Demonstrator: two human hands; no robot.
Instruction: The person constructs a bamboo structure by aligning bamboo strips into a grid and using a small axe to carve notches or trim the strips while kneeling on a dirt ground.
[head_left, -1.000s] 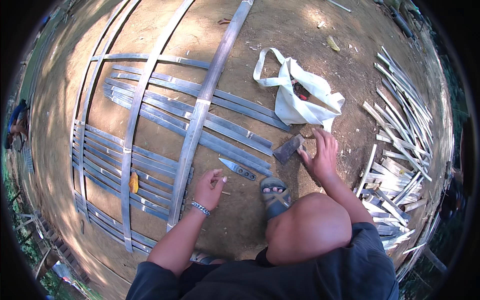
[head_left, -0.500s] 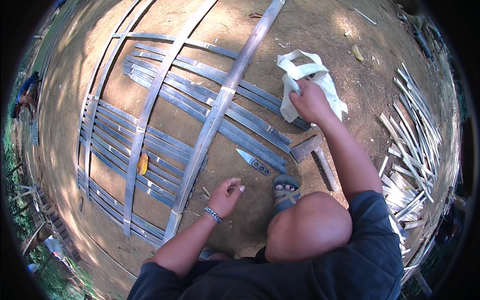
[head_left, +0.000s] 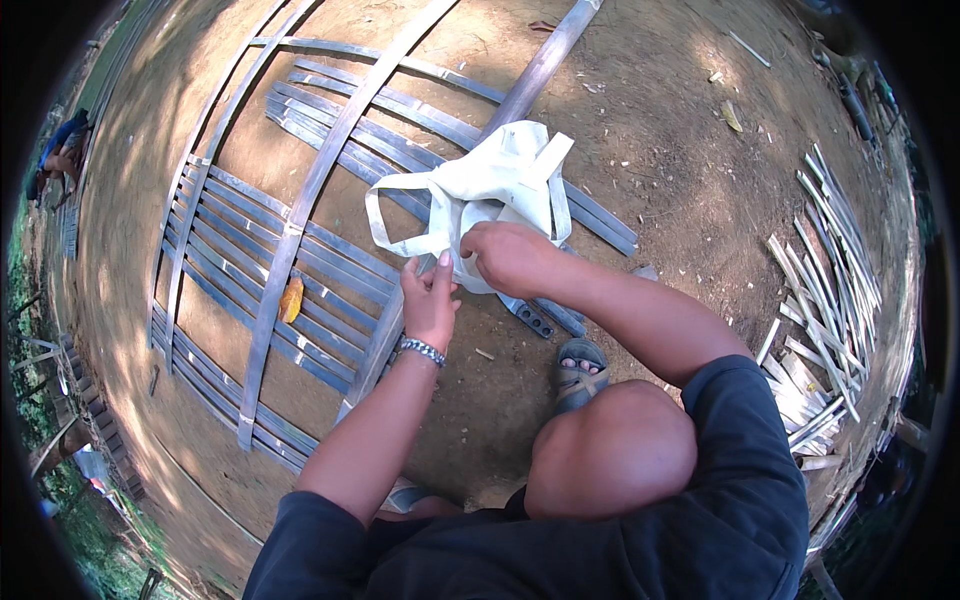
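Note:
A white cloth bag [head_left: 490, 175] with loop handles hangs in front of me, over the bamboo frame. My right hand [head_left: 515, 262] is closed on the bag near its opening. Beside it, my left hand [head_left: 430, 305], with a chain bracelet on its wrist, pinches the lower edge by one handle. What the bag holds does not show. Just below the bag lies a flat knife [head_left: 530, 318] with holes in its handle, its blade partly covered. Dark split-bamboo strips [head_left: 600, 215] run out from behind the bag.
A lattice of bamboo slats and long poles [head_left: 290, 230] lies on the dirt ground to the left. Pale split sticks [head_left: 830, 300] are heaped at the right. My sandalled foot [head_left: 580, 370] is near the knife. Another person [head_left: 62, 160] is at the far left edge.
My right hand has brought the bag leftward and nearer from the right side. My left hand has risen to meet it. The bag and right forearm now cover most of the hatchet-like tool.

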